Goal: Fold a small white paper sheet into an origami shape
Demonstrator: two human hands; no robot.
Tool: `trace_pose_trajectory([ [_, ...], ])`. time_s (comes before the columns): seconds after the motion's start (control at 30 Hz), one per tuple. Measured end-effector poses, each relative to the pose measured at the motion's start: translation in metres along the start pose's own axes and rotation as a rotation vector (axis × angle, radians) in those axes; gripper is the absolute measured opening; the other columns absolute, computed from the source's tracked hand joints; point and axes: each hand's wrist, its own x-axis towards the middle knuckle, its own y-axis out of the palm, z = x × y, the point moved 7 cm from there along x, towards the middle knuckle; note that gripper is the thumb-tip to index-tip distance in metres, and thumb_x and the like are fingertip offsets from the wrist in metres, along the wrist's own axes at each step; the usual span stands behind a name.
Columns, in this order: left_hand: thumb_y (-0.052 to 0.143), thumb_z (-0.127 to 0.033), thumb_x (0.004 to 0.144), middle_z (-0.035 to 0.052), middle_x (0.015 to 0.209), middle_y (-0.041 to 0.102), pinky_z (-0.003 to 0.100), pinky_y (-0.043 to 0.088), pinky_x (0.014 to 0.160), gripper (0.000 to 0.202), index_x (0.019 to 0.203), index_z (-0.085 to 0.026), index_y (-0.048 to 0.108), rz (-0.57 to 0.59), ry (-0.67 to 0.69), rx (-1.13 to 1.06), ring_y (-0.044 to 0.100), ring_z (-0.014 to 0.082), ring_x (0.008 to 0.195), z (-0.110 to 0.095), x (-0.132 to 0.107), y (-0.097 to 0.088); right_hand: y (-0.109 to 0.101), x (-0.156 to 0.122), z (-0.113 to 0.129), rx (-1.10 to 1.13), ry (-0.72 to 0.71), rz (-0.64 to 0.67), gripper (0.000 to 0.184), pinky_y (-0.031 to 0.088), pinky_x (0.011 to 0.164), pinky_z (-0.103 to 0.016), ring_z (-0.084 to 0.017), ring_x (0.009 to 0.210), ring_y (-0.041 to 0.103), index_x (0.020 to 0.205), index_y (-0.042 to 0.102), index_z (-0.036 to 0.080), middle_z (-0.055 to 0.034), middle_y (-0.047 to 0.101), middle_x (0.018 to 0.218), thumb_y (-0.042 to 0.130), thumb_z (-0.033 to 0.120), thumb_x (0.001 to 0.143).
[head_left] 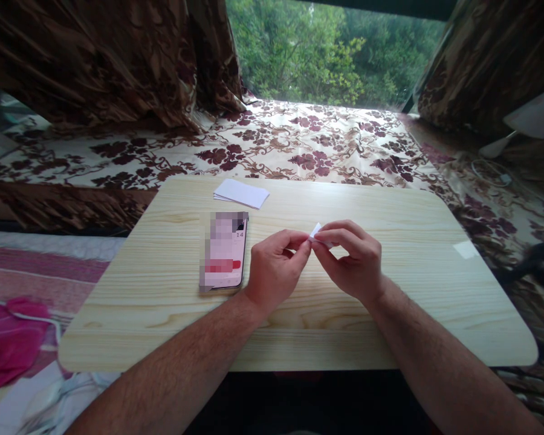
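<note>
Over the middle of the table, a small white piece of folded paper (315, 230) is pinched between my two hands. My left hand (278, 266) grips its near left side between thumb and forefinger. On the other side, my right hand (351, 257) pinches it with thumb and fingers, which hide most of the paper. Left of my left hand lies a phone (224, 254) with its screen lit and partly blurred out. Behind the phone sits a small stack of white paper slips (241, 193).
The pale wood-grain table (163, 320) has rounded corners. A whitish patch (466, 249) shows near its right edge. Beyond it is a ledge with floral cloth (312, 145) under a window, between brown curtains (118, 60). Pink fabric (13, 338) lies at the left, a white lamp-like object (535, 115) at the right.
</note>
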Motion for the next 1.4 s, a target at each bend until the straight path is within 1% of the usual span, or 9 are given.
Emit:
trace_pose_trajectory([
  [0.2,0.066,-0.026,0.085,0.004,0.085,0.075,0.025,0.054,0.066,0.013,0.089,-0.02,0.077,0.004,0.034,0.007,0.068,0.0154,0.073,0.0,0.0,0.0,0.0,0.0,-0.001,0.022,0.004,-0.002,0.012,0.06,0.072,-0.032,-0.018,0.081,0.068,0.09,0.073,0.023,-0.0066,0.071,0.091,0.068,0.014,0.083],
  [0.37,0.066,-0.026,0.086,0.0045,0.087,0.075,0.025,0.053,0.065,0.014,0.091,-0.02,0.077,0.012,0.051,-0.002,0.067,0.0156,0.076,0.0,0.0,0.001,-0.001,0.0,-0.004,0.031,0.042,-0.008,0.011,0.058,0.065,-0.029,-0.015,0.072,0.066,0.089,0.074,0.022,-0.0055,0.069,0.086,0.069,0.015,0.083],
  [0.43,0.066,-0.026,0.086,0.0044,0.087,0.075,0.024,0.052,0.064,0.013,0.09,-0.02,0.076,0.012,0.059,0.007,0.067,0.0157,0.077,-0.001,0.0,0.001,0.0,-0.002,-0.007,0.06,0.079,-0.003,0.008,0.057,0.063,-0.028,-0.014,0.069,0.065,0.087,0.073,0.021,-0.0049,0.069,0.084,0.069,0.015,0.082],
  [0.57,0.066,-0.027,0.086,0.0046,0.088,0.074,0.024,0.051,0.064,0.013,0.091,-0.021,0.076,0.008,0.07,0.024,0.066,0.0155,0.077,-0.001,0.0,0.001,0.007,-0.006,-0.018,0.141,0.207,0.03,0.005,0.058,0.059,-0.026,-0.014,0.066,0.065,0.086,0.068,0.02,-0.0033,0.068,0.078,0.07,0.018,0.082],
  [0.67,0.065,-0.027,0.087,0.0046,0.088,0.074,0.025,0.049,0.063,0.013,0.091,-0.021,0.076,0.011,0.094,0.031,0.064,0.0148,0.075,-0.003,0.001,0.001,0.011,-0.009,-0.021,0.187,0.244,0.058,0.004,0.057,0.058,-0.024,-0.014,0.064,0.066,0.087,0.066,0.019,-0.0025,0.069,0.076,0.068,0.017,0.083],
  [0.8,0.065,-0.025,0.087,0.0043,0.088,0.074,0.025,0.048,0.066,0.012,0.091,-0.022,0.076,0.026,0.126,0.033,0.063,0.0145,0.075,-0.004,0.001,0.0,0.012,-0.007,-0.02,0.199,0.24,0.079,0.005,0.058,0.062,-0.025,-0.013,0.065,0.066,0.086,0.066,0.018,-0.002,0.069,0.076,0.066,0.015,0.082],
  [1.0,0.065,-0.021,0.088,0.0033,0.086,0.073,0.026,0.049,0.07,0.011,0.091,-0.021,0.075,0.011,0.207,0.08,0.062,0.0139,0.075,-0.006,0.0,-0.001,0.012,-0.007,-0.02,0.193,0.253,0.097,0.008,0.058,0.063,-0.024,-0.013,0.066,0.066,0.086,0.067,0.019,-0.0018,0.069,0.077,0.065,0.012,0.081],
  [1.13,0.065,-0.02,0.087,0.0021,0.084,0.071,0.026,0.048,0.07,0.009,0.09,-0.021,0.074,0.015,0.227,0.102,0.06,0.0129,0.074,-0.005,0.0,0.0,0.013,-0.007,-0.02,0.191,0.244,0.107,0.009,0.057,0.062,-0.025,-0.014,0.067,0.066,0.086,0.067,0.019,-0.002,0.069,0.077,0.064,0.012,0.081],
  [1.4,0.065,-0.02,0.087,0.0012,0.08,0.07,0.026,0.047,0.069,0.008,0.088,-0.02,0.073,0.012,0.225,0.115,0.058,0.0124,0.07,-0.007,0.0,-0.001,0.008,-0.003,-0.009,0.125,0.1,0.113,0.013,0.055,0.066,-0.027,-0.013,0.067,0.064,0.086,0.068,0.021,-0.0011,0.07,0.078,0.062,0.01,0.083],
])
